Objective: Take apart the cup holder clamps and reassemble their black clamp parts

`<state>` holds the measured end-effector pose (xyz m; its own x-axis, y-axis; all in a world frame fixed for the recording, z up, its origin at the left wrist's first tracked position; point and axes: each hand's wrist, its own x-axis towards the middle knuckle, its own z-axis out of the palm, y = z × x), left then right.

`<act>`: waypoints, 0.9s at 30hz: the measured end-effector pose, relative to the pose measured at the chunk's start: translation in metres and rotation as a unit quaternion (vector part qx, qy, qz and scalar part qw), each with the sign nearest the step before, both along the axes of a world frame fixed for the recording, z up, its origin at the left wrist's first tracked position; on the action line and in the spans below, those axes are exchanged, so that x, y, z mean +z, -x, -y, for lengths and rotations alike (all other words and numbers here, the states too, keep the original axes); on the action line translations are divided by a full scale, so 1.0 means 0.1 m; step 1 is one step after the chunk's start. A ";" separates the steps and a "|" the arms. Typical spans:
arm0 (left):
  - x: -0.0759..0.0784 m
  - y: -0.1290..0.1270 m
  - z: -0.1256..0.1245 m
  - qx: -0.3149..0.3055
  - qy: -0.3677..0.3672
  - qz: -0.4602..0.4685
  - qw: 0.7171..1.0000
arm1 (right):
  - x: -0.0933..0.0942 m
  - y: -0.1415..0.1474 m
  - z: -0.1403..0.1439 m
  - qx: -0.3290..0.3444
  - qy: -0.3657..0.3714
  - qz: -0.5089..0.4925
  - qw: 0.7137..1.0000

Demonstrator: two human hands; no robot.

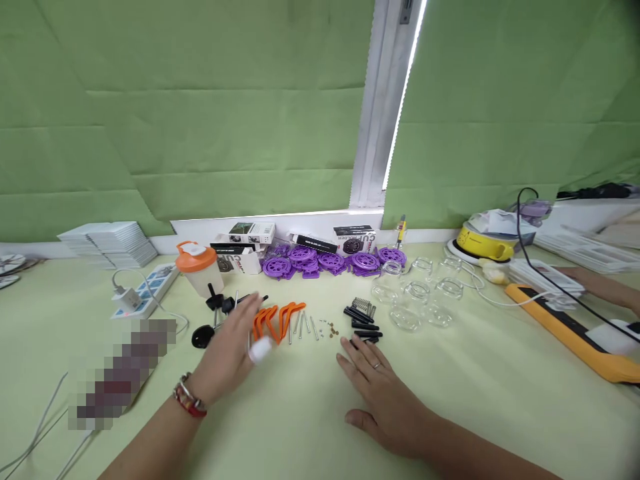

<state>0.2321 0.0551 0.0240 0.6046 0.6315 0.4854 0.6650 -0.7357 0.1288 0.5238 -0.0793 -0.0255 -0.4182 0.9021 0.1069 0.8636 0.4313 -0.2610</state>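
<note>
Left hand (pixel 231 353) out over the table (pixel 500 400), fingers loosely spread, nothing gripped; white wrap on one fingertip (pixel 261 349), beaded bracelet (pixel 189 398) at wrist. Fingertips right at the orange curved parts (pixel 278 319), touching or just short of them, can't tell which due to blur. Black knob pieces (pixel 220 303) just behind the hand, one more black round piece (pixel 201 337) to its left.

Right hand (pixel 383 393) flat on table, palm down, fingers spread, holding nothing; ring on one finger. Fingertips near the black rods (pixel 364 325), not touching. Metal springs (pixel 363 307) just behind the rods. Thin metal pins (pixel 304 327) and tiny brown bits (pixel 331 329) lying btwn orange parts and black rods.

Further back: row of purple wheels (pixel 330 261) along the wall edge, small boxes (pixel 250 233) behind them, clear shaker w/ orange lid (pixel 198 268) upright to the left, clear plastic cups (pixel 423 297) to the right. Power strip (pixel 145 290) w/ plug far left, white stack (pixel 113 243) behind it. Yellow bowl-shaped item (pixel 487 243) far right, orange-edged flat tool (pixel 575 337) in front of it. Another person's arm (pixel 607 288) at right edge, apart from all this.
</note>
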 end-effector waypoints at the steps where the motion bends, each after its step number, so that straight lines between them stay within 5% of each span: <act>1: -0.01 -0.06 0.15 -0.037 0.025 -0.042 0.998 | -0.03 0.00 0.03 -0.031 -0.012 0.013 0.999; 5: -0.24 -0.05 0.61 -0.112 0.077 -0.148 0.980 | -0.19 -0.09 0.18 -0.132 -0.036 0.059 0.989; 11: -0.65 0.16 0.75 -0.072 0.066 -0.191 0.977 | -0.28 -0.25 0.29 -0.190 -0.025 0.084 0.978; 18: -0.66 0.08 0.71 -0.049 0.073 -0.209 0.974 | -0.21 -0.27 0.24 -0.168 0.059 0.075 0.981; 27: -0.65 0.07 0.69 -0.058 0.101 -0.205 0.972 | -0.22 -0.27 0.21 -0.160 0.058 0.070 0.983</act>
<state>0.2251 -0.0142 -0.0406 0.7940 0.6048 0.0608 0.6049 -0.7961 0.0198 0.5506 -0.0999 -0.0471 -0.1138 0.9926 -0.0419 0.9812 0.1057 -0.1614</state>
